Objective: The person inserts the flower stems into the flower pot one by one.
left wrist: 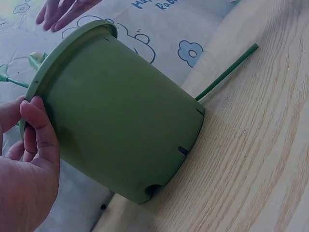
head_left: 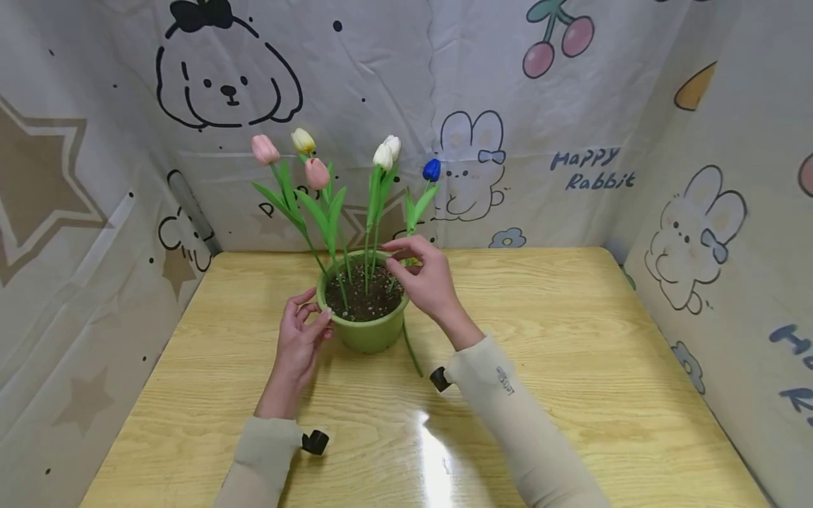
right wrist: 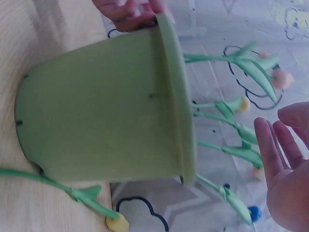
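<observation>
A green flowerpot (head_left: 370,333) filled with dark soil (head_left: 365,293) stands on the table. My left hand (head_left: 301,342) pinches the pot's rim on its left side. Artificial tulips rise from the soil: two pink tulips (head_left: 316,173), a yellow tulip (head_left: 303,141), white tulips (head_left: 384,156) and a blue tulip (head_left: 432,170) at the right. Over the right part of the rim is my right hand (head_left: 427,279), near the blue tulip's stem. In the right wrist view its fingers (right wrist: 270,150) extend with nothing visible between them. Beside the pot lies another yellow tulip (right wrist: 117,223), partly hidden in the head view.
That loose tulip's green stem (head_left: 413,353) points toward the table's front. The wooden table (head_left: 559,353) is bounded by patterned cloth (head_left: 356,85) at the back and both sides. A bright reflection shows on the tabletop near the front.
</observation>
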The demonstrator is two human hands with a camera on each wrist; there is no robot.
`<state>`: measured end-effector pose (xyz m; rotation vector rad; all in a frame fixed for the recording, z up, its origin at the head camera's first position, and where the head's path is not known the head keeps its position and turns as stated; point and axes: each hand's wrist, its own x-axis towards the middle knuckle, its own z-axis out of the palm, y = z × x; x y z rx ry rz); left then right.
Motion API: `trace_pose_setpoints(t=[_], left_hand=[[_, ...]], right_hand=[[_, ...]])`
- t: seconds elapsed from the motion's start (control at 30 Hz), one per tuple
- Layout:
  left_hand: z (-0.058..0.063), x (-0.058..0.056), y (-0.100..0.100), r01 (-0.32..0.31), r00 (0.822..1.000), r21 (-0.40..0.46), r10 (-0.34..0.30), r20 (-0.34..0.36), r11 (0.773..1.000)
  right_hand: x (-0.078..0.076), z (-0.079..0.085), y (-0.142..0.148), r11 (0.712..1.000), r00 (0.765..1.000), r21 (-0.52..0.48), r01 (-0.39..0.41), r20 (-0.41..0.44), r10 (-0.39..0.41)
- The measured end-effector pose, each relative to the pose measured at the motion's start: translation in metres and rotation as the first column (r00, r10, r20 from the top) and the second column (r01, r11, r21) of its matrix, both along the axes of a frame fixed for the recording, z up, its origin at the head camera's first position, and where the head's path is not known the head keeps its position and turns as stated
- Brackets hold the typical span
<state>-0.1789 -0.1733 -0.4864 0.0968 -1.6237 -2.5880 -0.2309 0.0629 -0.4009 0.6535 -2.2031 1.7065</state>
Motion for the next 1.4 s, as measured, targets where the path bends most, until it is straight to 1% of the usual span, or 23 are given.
trace_pose_setpoints(t=[0.13, 0.2, 0.3, 0.4, 0.5, 0.6, 0.67, 0.73, 0.77, 0.83, 0.87, 0.93, 1.07, 1.13, 1.23, 1.4], left_hand=[[0.0, 0.0, 0.0, 0.003, 1.0, 0.001, -0.003, 0.0, 1.0], [0.0, 0.0, 0.001, 0.001, 1.0, -0.002, -0.001, -0.002, 1.0], [0.001, 0.0, 0.001, -0.008, 1.0, -0.01, 0.008, -0.015, 1.0], [0.002, 0.001, 0.002, -0.02, 0.999, -0.014, 0.019, -0.033, 1.0], [0.002, 0.0, 0.002, -0.023, 0.999, -0.008, 0.023, -0.048, 1.0], [0.002, 0.0, 0.002, -0.031, 0.998, -0.008, 0.031, -0.054, 0.999], [0.003, 0.001, 0.001, -0.037, 0.998, -0.018, 0.036, -0.055, 0.999], [0.003, 0.001, 0.001, -0.044, 0.998, -0.035, 0.042, -0.056, 0.998], [0.003, 0.002, 0.001, -0.045, 0.998, -0.043, 0.042, -0.056, 0.998], [0.003, 0.001, 0.001, -0.047, 0.997, -0.058, 0.043, -0.056, 0.997], [0.003, 0.001, 0.001, -0.049, 0.997, -0.061, 0.045, -0.057, 0.997], [0.003, 0.001, 0.001, -0.051, 0.997, -0.066, 0.047, -0.061, 0.997], [0.003, 0.0, -0.004, -0.065, 0.996, -0.061, 0.061, -0.062, 0.996], [0.003, 0.0, -0.008, -0.073, 0.996, -0.063, 0.07, -0.058, 0.995], [0.002, 0.0, -0.014, -0.082, 0.996, -0.058, 0.079, -0.049, 0.995], [0.0, 0.0, -0.02, -0.078, 0.996, -0.045, 0.076, -0.049, 0.996]], right_hand=[[-0.001, 0.001, 0.018, 0.998, 0.999, -0.06, 0.031, 0.036, -0.029], [-0.002, -0.002, 0.026, 0.993, 0.997, -0.109, 0.043, 0.068, -0.036], [-0.006, -0.012, 0.037, 0.983, 0.991, -0.168, 0.071, 0.128, -0.05], [-0.01, -0.028, 0.042, 0.974, 0.975, -0.195, 0.114, 0.21, -0.072], [-0.013, -0.05, 0.044, 0.971, 0.945, -0.175, 0.161, 0.313, -0.1], [-0.014, -0.072, 0.042, 0.975, 0.899, -0.126, 0.181, 0.423, -0.112], [-0.014, -0.086, 0.041, 0.983, 0.87, -0.085, 0.165, 0.483, -0.104], [-0.013, -0.098, 0.04, 0.989, 0.846, -0.04, 0.144, 0.524, -0.102], [-0.011, -0.103, 0.04, 0.992, 0.836, -0.022, 0.128, 0.54, -0.096], [-0.009, -0.112, 0.04, 0.995, 0.826, 0.005, 0.104, 0.556, -0.089], [-0.007, -0.116, 0.039, 0.995, 0.823, 0.02, 0.094, 0.56, -0.09], [-0.005, -0.122, 0.037, 0.996, 0.825, 0.048, 0.079, 0.557, -0.092], [0.0, -0.129, 0.03, 0.992, 0.841, 0.11, 0.056, 0.53, -0.107], [0.001, -0.131, 0.027, 0.989, 0.849, 0.136, 0.053, 0.516, -0.116], [0.003, -0.132, 0.022, 0.987, 0.854, 0.154, 0.048, 0.506, -0.12], [0.005, -0.131, 0.014, 0.973, 0.853, 0.224, 0.057, 0.496, -0.164]])
